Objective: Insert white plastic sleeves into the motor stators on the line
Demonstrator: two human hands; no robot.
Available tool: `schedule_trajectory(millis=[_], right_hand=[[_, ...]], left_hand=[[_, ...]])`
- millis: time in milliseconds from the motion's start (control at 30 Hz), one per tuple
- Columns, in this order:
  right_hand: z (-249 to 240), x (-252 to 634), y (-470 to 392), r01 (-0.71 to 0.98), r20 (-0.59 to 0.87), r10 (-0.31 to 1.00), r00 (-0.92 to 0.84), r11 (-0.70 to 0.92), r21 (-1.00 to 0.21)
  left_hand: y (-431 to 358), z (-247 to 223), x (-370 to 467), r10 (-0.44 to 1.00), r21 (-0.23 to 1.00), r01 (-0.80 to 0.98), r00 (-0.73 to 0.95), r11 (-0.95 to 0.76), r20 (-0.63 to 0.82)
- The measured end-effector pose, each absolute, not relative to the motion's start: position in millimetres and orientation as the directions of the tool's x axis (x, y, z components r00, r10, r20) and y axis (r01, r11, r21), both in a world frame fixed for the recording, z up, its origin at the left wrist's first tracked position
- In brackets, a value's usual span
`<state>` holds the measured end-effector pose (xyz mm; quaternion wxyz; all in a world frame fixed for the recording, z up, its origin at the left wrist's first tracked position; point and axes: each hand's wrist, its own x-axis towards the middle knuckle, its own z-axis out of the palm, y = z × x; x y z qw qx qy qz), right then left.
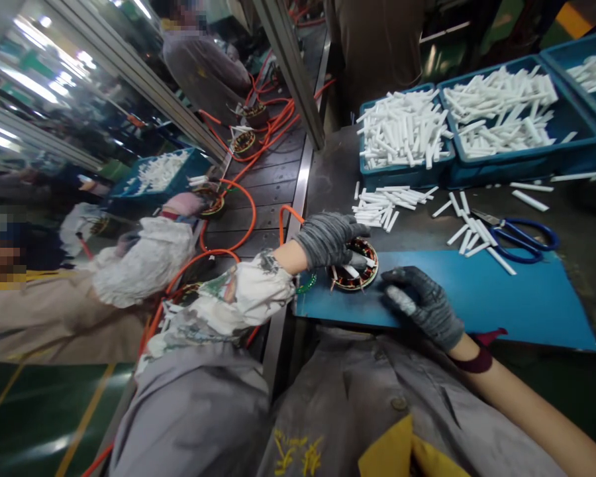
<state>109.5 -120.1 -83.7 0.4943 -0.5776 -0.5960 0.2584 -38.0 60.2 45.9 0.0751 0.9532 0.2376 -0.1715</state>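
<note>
A round wound coil part (362, 281) with copper-coloured windings and white tubes in it lies on the blue mat (516, 291). My left hand (328, 240), in a grey glove, rests over its upper left side; the fingertips partly hide the part, and whether they grip anything cannot be made out. To the right of the part, my right hand (422, 303), gloved in grey with a pale patch on the thumb, is off the part, its fingers apart and nothing between them. Loose white tubes (385, 204) lie beyond the mat, and blue-handled scissors (521, 237) lie at its far edge.
Blue bins (407, 173) of white tubes line the back right. On the left, a conveyor (278, 195) carries orange hoses (251, 199) and more coil parts (243, 142). Across it are a co-worker's gloved hand (183, 204) and another bin (198, 165). A metal post (298, 73) rises beside the conveyor.
</note>
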Motion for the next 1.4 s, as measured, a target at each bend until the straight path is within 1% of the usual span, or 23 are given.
schedule_trajectory(millis=[33,67,100,167,200,267,300,333,400,433,467,533,633,733,800,833,933,1000,1100,1167,1300,1367,1400], right_hand=[[-82.7,102.3,-119.1,0.430,0.300,0.946,0.120,0.223,-0.875],[-82.4,95.4,-117.6,0.422,0.301,0.949,0.094,0.236,-0.875],[-82.9,89.0,-115.6,0.412,0.292,0.953,0.080,0.235,-0.880],[-85.3,79.1,-110.0,0.384,0.254,0.963,0.092,0.201,-0.901],[-86.7,75.8,-107.1,0.366,0.236,0.965,0.112,0.180,-0.913],[-88.4,72.4,-101.7,0.321,0.203,0.968,0.150,0.146,-0.936],[-88.3,72.2,-99.5,0.291,0.181,0.971,0.158,0.130,-0.948],[-87.6,72.6,-97.7,0.258,0.159,0.975,0.153,0.116,-0.959],[-84.6,75.0,-94.5,0.198,0.122,0.986,0.118,0.097,-0.975],[-82.7,76.8,-92.7,0.176,0.113,0.989,0.093,0.095,-0.980],[-80.8,78.9,-90.5,0.163,0.110,0.992,0.066,0.098,-0.982],[-77.9,84.9,-84.3,0.163,0.102,0.995,0.015,0.099,-0.982],[-76.0,97.9,-70.4,0.182,0.045,0.998,-0.052,0.053,-0.982],[-75.4,110.8,-54.6,0.118,0.030,0.993,-0.114,0.043,-0.992],[-74.8,115.5,-46.3,0.062,0.032,0.990,-0.137,0.041,-0.997],[-74.6,116.2,-43.3,0.061,0.021,0.990,-0.137,0.029,-0.998],[-74.2,114.4,-38.8,0.155,-0.012,0.995,-0.103,0.004,-0.988],[-74.4,113.1,-39.0,0.222,0.014,0.998,-0.059,0.027,-0.975],[-74.1,114.7,-42.0,0.246,0.064,0.996,-0.061,0.077,-0.966],[-73.5,116.6,-44.0,0.237,0.075,0.994,-0.081,0.092,-0.967],[-72.6,115.5,-43.7,0.256,0.066,0.996,-0.066,0.081,-0.963],[-72.4,112.4,-41.3,0.270,0.067,0.996,-0.061,0.081,-0.960],[-72.3,110.6,-40.2,0.291,0.073,0.996,-0.059,0.088,-0.953]], left_hand=[[61.6,46.1,-41.4,0.428,0.104,0.491,0.831,-0.865,-0.355],[63.0,45.5,-42.9,0.439,0.131,0.517,0.814,-0.846,-0.380],[64.1,44.0,-42.5,0.461,0.130,0.556,0.781,-0.821,-0.422],[65.9,39.8,-38.6,0.540,0.075,0.635,0.706,-0.769,-0.458],[66.7,37.9,-36.8,0.569,0.058,0.657,0.691,-0.752,-0.445],[68.8,35.4,-37.8,0.569,0.101,0.639,0.737,-0.762,-0.365],[70.1,34.8,-41.2,0.524,0.153,0.588,0.790,-0.794,-0.317],[71.4,34.3,-46.2,0.443,0.212,0.503,0.854,-0.838,-0.273],[73.2,32.6,-57.8,0.227,0.295,0.281,0.952,-0.913,-0.204],[73.4,31.2,-62.8,0.135,0.301,0.190,0.972,-0.935,-0.193],[72.9,29.5,-66.6,0.073,0.285,0.131,0.976,-0.949,-0.205],[70.9,26.6,-69.5,0.035,0.216,0.095,0.963,-0.972,-0.267],[70.6,25.4,-66.7,0.079,0.127,0.128,0.939,-0.984,-0.336],[75.3,25.0,-63.4,0.159,0.131,0.212,0.931,-0.968,-0.328],[78.1,22.4,-62.7,0.195,0.177,0.259,0.929,-0.950,-0.314],[79.0,20.5,-62.7,0.202,0.206,0.273,0.929,-0.940,-0.311],[80.6,14.5,-64.3,0.196,0.316,0.288,0.936,-0.904,-0.293],[82.1,12.2,-65.9,0.181,0.404,0.279,0.948,-0.871,-0.263],[84.8,11.6,-67.2,0.157,0.525,0.249,0.964,-0.814,-0.214],[85.6,12.2,-66.9,0.142,0.582,0.237,0.969,-0.778,-0.204],[84.8,14.4,-64.8,0.151,0.611,0.274,0.957,-0.742,-0.246],[84.3,16.1,-63.1,0.131,0.588,0.270,0.954,-0.762,-0.269],[84.0,17.2,-61.9,0.122,0.555,0.268,0.950,-0.788,-0.287]])
